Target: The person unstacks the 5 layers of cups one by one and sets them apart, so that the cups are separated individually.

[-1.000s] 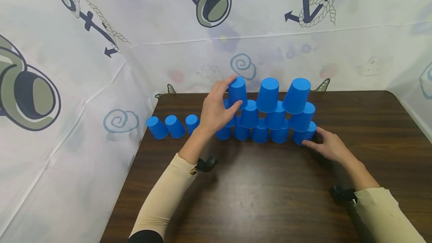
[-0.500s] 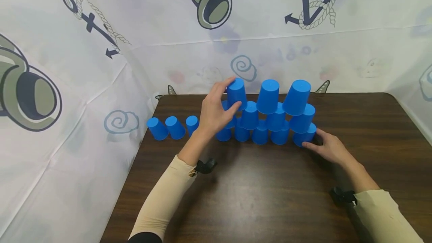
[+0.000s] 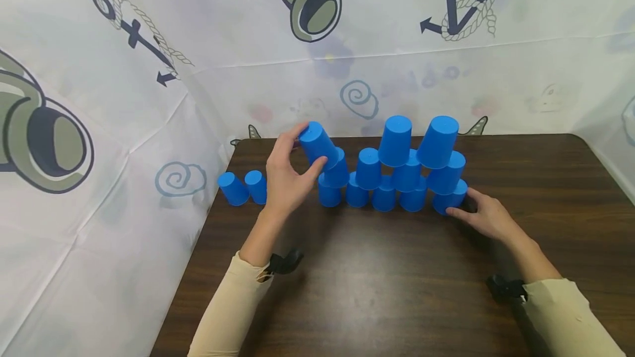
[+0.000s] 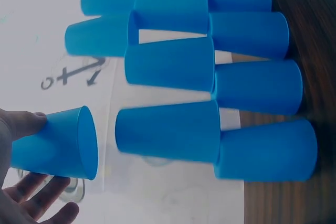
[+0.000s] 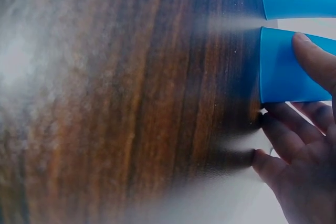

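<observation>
My left hand (image 3: pixel 288 180) pinches an upside-down blue plastic cup (image 3: pixel 319 146) between thumb and fingers. In the left wrist view that held cup (image 4: pixel 60 142) is apart from the stack, with a gap between it and the nearest second-row cup (image 4: pixel 168 131). The stack has a bottom row, a second row and two top cups (image 3: pixel 395 142), all mouth down. At the stack's right end, my right hand (image 3: pixel 488 216) holds the outermost bottom cup (image 3: pixel 448 198), its thumb on the front and fingers behind, as the right wrist view shows.
Two more upside-down cups, an outer one (image 3: pixel 233 188) and an inner one (image 3: pixel 256 187), stand on the dark wooden table (image 3: pixel 367 291) left of the stack. My left hand covers the spot beside them. A printed cloth (image 3: pixel 223 98) hangs behind the table.
My left hand has carried its cup leftward and off the upper left of the stack. It now hides the third loose cup. The right hand has kept its place.
</observation>
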The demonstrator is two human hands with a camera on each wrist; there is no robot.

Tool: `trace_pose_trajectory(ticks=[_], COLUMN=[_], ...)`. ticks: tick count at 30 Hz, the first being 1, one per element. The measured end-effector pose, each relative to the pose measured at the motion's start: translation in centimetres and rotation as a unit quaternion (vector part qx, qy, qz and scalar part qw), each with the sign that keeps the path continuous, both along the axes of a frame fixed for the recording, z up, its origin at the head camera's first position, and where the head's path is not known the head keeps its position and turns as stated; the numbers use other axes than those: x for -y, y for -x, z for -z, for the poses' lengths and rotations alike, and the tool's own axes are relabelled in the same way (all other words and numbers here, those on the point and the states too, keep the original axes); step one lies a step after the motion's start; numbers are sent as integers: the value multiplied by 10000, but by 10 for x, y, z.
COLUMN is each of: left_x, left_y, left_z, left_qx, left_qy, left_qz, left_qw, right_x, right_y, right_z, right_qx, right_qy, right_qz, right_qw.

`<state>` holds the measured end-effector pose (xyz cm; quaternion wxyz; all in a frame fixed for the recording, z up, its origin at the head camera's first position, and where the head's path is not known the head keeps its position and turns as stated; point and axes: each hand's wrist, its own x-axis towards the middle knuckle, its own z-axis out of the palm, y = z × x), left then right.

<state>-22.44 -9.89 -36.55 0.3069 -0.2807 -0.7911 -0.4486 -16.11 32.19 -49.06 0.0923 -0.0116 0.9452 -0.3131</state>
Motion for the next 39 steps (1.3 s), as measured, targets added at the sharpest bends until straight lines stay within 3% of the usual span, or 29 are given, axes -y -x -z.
trace_pose_trajectory(ticks=[5, 11, 16, 21, 25, 30, 39], left_x=[27, 76, 123, 160, 179, 194, 201], left_y=[-11, -24, -35, -44, -46, -44, -33], left_z=[7, 26, 48, 73, 92, 108, 112], left_qx=[205, 577, 881, 1285, 1887, 2478, 2951], left_qy=[-304, -744, -654, -98, 600, 857, 1103], left_qz=[-337, -1127, -1983, -2722, -2777, -2717, -2838], left_qw=[9988, 9892, 9740, 9536, 9400, 9260, 9056], right_x=[-1, -2, 0, 0, -1, -1, 0], right_y=[-1, 0, 0, 0, -2, -2, 0], right_z=[0, -2, -4, -3, -2, -3, -2], right_qx=[37, 74, 94, 83, 101, 140, 186], right_qy=[31, 58, 85, 99, 57, 57, 54], right_qz=[-4, -8, -9, -31, 13, 8, 25], right_qw=[10000, 10000, 9999, 9999, 9999, 9999, 9998])
